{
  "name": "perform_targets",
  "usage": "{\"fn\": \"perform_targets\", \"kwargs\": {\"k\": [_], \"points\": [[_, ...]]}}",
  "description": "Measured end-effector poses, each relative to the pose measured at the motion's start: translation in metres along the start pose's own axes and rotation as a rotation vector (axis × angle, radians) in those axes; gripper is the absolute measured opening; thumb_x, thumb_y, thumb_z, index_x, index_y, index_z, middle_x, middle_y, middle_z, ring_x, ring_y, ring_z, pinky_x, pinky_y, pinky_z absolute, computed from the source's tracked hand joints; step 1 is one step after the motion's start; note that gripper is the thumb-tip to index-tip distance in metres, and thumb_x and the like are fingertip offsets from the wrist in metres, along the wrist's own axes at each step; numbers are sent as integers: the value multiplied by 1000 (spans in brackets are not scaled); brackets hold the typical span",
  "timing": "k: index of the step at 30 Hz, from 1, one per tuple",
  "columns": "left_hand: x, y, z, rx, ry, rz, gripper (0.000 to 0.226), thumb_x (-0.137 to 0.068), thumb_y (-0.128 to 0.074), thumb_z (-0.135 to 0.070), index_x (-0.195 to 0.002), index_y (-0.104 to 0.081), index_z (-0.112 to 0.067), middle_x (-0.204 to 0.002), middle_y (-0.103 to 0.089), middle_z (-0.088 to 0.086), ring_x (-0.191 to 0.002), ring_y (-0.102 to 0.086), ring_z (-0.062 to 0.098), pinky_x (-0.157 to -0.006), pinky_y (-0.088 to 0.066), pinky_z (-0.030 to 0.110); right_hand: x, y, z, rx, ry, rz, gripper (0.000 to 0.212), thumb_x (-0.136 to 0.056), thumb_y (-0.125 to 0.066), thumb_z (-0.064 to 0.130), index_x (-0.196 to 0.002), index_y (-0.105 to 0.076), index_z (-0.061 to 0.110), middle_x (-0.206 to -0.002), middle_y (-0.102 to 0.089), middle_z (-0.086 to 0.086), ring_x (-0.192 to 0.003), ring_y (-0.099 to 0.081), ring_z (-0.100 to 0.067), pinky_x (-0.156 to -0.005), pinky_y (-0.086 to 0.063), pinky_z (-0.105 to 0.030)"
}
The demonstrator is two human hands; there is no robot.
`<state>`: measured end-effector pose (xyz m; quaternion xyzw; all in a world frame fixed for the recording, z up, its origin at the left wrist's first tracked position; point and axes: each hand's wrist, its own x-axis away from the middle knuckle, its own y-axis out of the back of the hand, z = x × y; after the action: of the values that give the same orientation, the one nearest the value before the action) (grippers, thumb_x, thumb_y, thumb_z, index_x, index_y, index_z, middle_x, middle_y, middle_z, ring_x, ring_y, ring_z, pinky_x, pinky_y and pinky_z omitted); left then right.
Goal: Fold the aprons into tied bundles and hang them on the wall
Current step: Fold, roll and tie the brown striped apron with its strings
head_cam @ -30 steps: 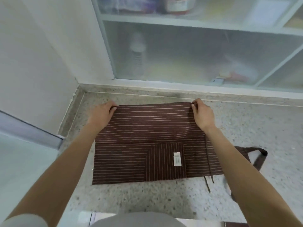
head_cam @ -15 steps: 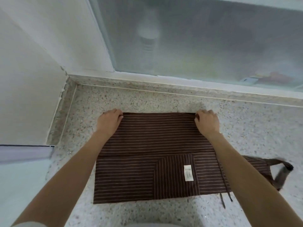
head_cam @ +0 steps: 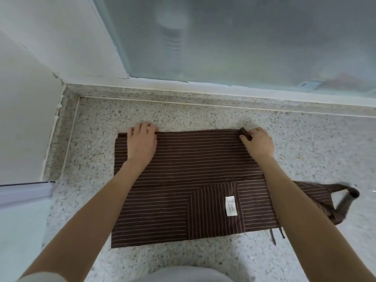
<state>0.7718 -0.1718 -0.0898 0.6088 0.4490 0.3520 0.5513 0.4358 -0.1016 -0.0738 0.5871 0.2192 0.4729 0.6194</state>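
A brown apron (head_cam: 183, 180) with thin pale stripes lies folded flat on the speckled stone counter (head_cam: 203, 117). It has a white label (head_cam: 231, 206) near its front right. My left hand (head_cam: 142, 143) lies on the far left part of the cloth, just inside the corner, with its fingers curled over the far edge. My right hand (head_cam: 258, 142) pinches the far right corner, where a dark fold of fabric sticks up. The neck strap loop (head_cam: 345, 197) trails off to the right, and thin ties (head_cam: 273, 236) hang past the front edge.
A frosted glass cabinet door (head_cam: 244, 47) runs along the back, with a blurred bottle shape (head_cam: 172, 31) behind it. A white wall (head_cam: 26, 88) closes the left side, with a pale rail (head_cam: 24, 191) below it. Bare counter lies around the apron.
The view has tilted down and moved closer. Both hands have set the far edge down on the counter, and my left hand has slid from the corner a little inward onto the cloth.
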Motion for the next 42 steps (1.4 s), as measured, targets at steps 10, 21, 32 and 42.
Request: {"fn": "perform_targets", "kwargs": {"k": [10, 21, 32, 42], "points": [[-7, -35, -174, 118, -387, 539, 84, -84, -47, -64, -149, -11, -25, -158, -4, -6, -145, 0, 16, -115, -2, 51, 3, 22, -29, -678, -146, 94, 13, -89, -53, 10, -100, -55, 18, -85, -61, -2, -65, -59, -15, -66, -47, -28], [-14, -37, -178, 137, -341, 504, 89, -73, -59, -68, -145, -22, -32, -155, -13, -10, -143, -7, 15, -115, -6, 49, -45, 81, -101, 29, -30, -25, 23, -86, -57, 20, -108, -60, 21, -96, -69, -10, -89, -62, -30, -81, -47, -36], [-26, -28, -217, 165, -286, 307, 61, -89, -50, -48, -141, -35, -19, -149, -31, -1, -135, -28, 22, -109, -22, 41, -31, 44, -131, -140, 189, 1, 51, -88, -59, 20, -137, -43, 18, -145, -37, -7, -138, -25, -27, -114, -20, -47], [-15, -33, -264, 99, -414, 410, 73, -83, -61, -45, -143, -28, -23, -154, -12, 13, -142, -7, 32, -113, -13, 54, 79, 8, -142, -191, 207, -92, 40, -80, -69, 28, -117, -58, 15, -121, -55, -9, -116, -48, -30, -95, -43, -44]]}}
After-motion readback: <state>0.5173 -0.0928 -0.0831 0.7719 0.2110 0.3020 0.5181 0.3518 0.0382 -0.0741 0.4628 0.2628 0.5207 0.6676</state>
